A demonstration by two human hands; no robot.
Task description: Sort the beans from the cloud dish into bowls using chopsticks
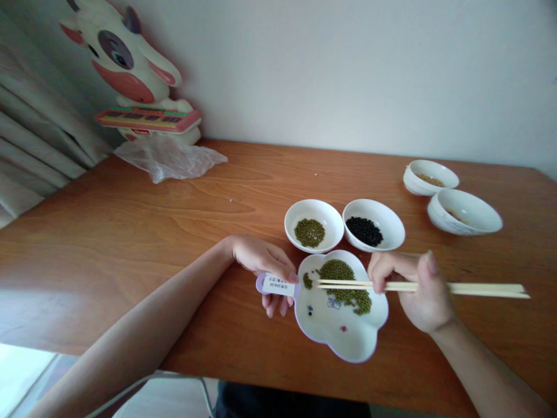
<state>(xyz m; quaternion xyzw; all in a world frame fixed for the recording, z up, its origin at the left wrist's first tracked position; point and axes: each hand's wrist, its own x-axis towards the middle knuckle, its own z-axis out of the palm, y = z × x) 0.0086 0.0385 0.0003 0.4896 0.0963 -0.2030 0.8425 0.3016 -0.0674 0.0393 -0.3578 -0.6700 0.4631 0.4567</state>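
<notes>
My left hand is closed around the purple handle of a white flower-shaped dish with a paper label on the handle. Green mung beans lie in the dish, mostly in its upper and right part, with a small cluster near the handle. In my right hand is a pair of light wooden chopsticks, their tips over the dish beside the small cluster. Just behind the dish stand a white bowl with green beans and another white bowl with black beans.
Two more white bowls stand at the right, one with yellowish grains, the other bowl with brownish contents. A cow-shaped toy keyboard and a clear plastic bag are at the back left of the wooden table, near a curtain.
</notes>
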